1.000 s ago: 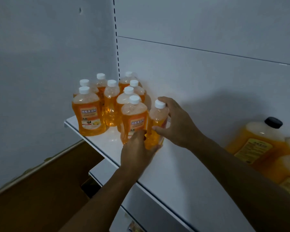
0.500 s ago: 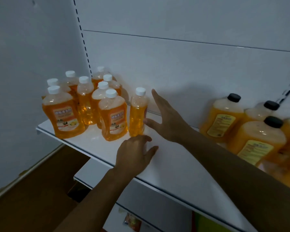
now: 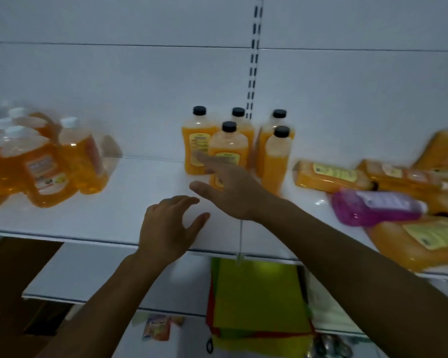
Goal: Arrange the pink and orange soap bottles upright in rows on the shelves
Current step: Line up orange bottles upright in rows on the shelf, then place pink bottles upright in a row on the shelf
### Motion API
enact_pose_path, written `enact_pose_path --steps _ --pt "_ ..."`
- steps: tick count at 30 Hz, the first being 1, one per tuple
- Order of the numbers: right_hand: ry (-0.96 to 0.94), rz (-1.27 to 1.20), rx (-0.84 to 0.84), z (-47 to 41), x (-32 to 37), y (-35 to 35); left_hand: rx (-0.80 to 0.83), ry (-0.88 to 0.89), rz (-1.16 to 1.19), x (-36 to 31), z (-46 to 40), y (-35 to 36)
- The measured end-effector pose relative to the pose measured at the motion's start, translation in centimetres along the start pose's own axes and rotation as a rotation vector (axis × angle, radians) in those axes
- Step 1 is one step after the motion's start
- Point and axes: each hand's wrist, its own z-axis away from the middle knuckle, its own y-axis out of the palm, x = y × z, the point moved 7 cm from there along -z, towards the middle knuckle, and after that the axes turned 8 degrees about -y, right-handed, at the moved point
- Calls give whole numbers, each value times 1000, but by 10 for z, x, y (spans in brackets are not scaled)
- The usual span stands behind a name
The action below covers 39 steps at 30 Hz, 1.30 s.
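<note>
Several white-capped orange bottles [image 3: 44,166] stand upright in a cluster at the left of the white shelf [image 3: 130,202]. Several black-capped orange bottles [image 3: 228,148] stand upright near the back wall in the middle. At the right, orange bottles [image 3: 329,177] and a pink bottle [image 3: 375,210] lie on their sides. My left hand [image 3: 166,228] hovers over the shelf's front part, fingers relaxed, holding nothing. My right hand [image 3: 230,189] reaches out with straight fingers just in front of the black-capped bottles, holding nothing.
A lower shelf [image 3: 88,280] shows beneath, with a stack of yellow-green sheets [image 3: 259,301] on the one below it. A small packet [image 3: 157,329] lies at the bottom. A slotted upright [image 3: 254,60] runs up the back wall.
Both hands have let go of the white-capped bottle and moved right. The view swung right, bringing the black-capped group and lying bottles into sight.
</note>
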Motion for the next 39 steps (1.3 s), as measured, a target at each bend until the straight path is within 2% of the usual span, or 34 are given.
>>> enact_pose_path --steps 6,12,17,21,24,27,29,32,39 --pt "47 108 -92 107 -44 -84 50 145 64 -124 33 33" --pt "241 186 -162 197 -110 -152 144 270 136 -222 38 70" --pt "437 284 -206 247 -159 -194 174 374 158 -277 18 98" --pt "596 368 -130 263 -196 -207 250 398 102 -300 -3 122" --pt "663 378 -104 261 -209 -215 280 415 107 -303 -15 138" --pt "723 358 -9 255 -221 -212 314 435 143 -301 -23 148" --pt "722 356 68 249 -228 -206 317 448 165 -300 -25 148" --pt "700 284 98 243 -233 -203 337 444 185 -302 -25 146" --pt "564 276 -30 234 -226 -215 312 407 316 -304 -16 136"
